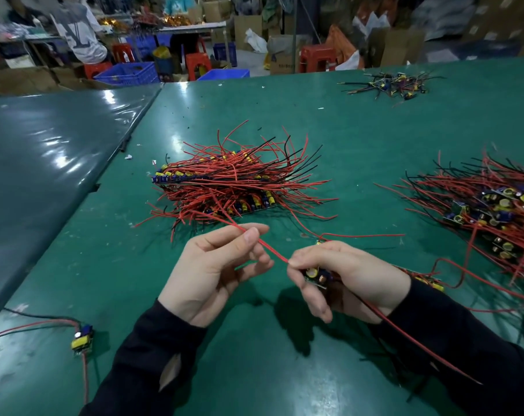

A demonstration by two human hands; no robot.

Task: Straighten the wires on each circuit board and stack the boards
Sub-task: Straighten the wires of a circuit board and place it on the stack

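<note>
Two dark sleeves reach in from the bottom edge over the green surface [284, 370]. The right hand [344, 277] grips a small circuit board [316, 276], its fingers curled round the board so that the capacitor and coil face the camera; the board is held above the surface, not resting on it. A red wire [272, 252] runs from the board up and left to the left hand [215, 271], which pinches it between thumb and forefinger, the other fingers loosely bent below. The wire is stretched taut and straight between the two hands and its free end carries on toward the pile beyond. More leads, red and dark, trail from the board down to the right across the right sleeve.

Just beyond the hands lies a stacked heap of boards [224, 184] with red and black wires fanning out mostly to the right. A second, looser heap of boards [492, 205] lies at the right edge, well apart from the first. A single board with a yellow part [82, 339] lies near the lower left, its wires trailing off to the left. A small tangle of boards and wires [395, 84] sits at the far right of the surface. Behind it, people sit among red stools and blue crates.
</note>
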